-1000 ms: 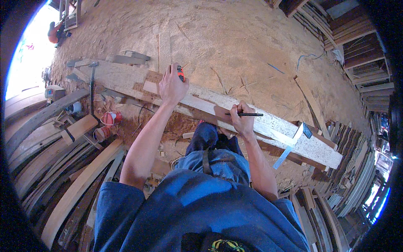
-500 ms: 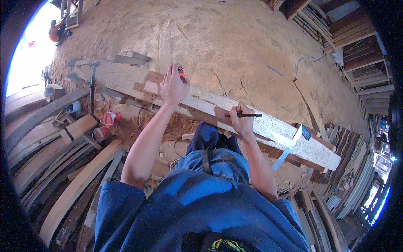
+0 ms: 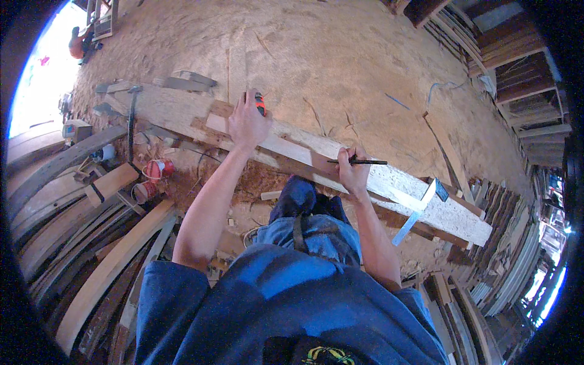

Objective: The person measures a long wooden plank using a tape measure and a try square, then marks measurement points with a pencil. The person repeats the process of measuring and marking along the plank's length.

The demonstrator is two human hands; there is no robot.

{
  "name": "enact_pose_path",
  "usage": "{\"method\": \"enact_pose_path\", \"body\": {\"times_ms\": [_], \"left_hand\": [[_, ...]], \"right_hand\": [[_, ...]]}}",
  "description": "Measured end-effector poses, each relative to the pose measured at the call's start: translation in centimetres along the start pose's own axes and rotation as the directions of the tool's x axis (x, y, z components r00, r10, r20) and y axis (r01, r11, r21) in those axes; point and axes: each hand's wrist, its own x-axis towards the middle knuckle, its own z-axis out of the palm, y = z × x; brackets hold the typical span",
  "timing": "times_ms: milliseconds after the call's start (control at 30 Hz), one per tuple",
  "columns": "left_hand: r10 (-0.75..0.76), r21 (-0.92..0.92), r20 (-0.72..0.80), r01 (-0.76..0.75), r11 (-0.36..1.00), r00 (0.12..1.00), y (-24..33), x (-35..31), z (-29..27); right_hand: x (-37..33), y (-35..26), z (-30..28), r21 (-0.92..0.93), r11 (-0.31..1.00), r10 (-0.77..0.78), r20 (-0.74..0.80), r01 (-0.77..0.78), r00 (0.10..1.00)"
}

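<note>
Plank (image 3: 316,159) lies long across sawdust floor (image 3: 340,55), running from upper left down to lower right, right in front of knees. Left hand (image 3: 246,121) flat on plank, fingers curled round orange-black tool (image 3: 260,103). Right hand (image 3: 353,170) rests on plank, pinching pencil (image 3: 362,162) level. Square (image 3: 420,204) hangs off plank's right end. Curved boards (image 3: 91,261) piled at left, red cans (image 3: 159,168) nearby.

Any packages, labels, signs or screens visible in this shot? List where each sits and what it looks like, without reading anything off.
Red can: on the ground left of the plank, cylindrical, red with a pale band.
Second can: just below the first, lying tilted, reddish-brown with a pale open end.
Small box: far left by the curved boards, boxy, pale with a blue-green face.
No signs or screens can be made out.
</note>
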Motion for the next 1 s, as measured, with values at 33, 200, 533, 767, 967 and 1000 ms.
{"method": "enact_pose_path", "body": {"times_ms": [33, 200, 533, 767, 967, 1000], "left_hand": [[-0.015, 0.012, 0.031, 0.014, 1.0, 0.999, 0.1, 0.1, -0.1], [-0.019, -0.01, 0.013, 0.019, 1.0, 1.0, 0.7, 0.0, -0.3], [0.046, -0.433, -0.368, -0.214, 0.875, 0.929, -4.3, 0.8, 1.7], [0.171, -0.672, 0.076, -0.076, 0.736, 0.982, 5.3, -6.8, -10.5], [0.435, -0.418, 0.681, -0.176, 0.891, 0.589, 11.5, -18.3, -10.2], [0.389, -0.354, 0.733, -0.176, 0.919, 0.557, 11.9, -19.5, -9.4]], "right_hand": [[0.2, 0.1, -0.1, 0.014, 1.0, 0.023, -0.006, -0.023, 1.0], [0.0, 0.3, -1.5, 0.308, 0.951, 0.086, -0.158, -0.034, 0.984], [-10.9, -1.4, -13.0, 0.206, 0.978, 0.085, -0.206, -0.042, 0.975], [-15.1, -6.2, -14.8, 0.177, 0.933, 0.325, -0.047, -0.312, 0.945], [-13.7, -10.5, -9.9, 0.194, 0.926, 0.252, 0.319, -0.323, 0.914], [-13.5, -10.7, -9.5, 0.129, 0.959, 0.189, 0.369, -0.251, 0.91]]}}
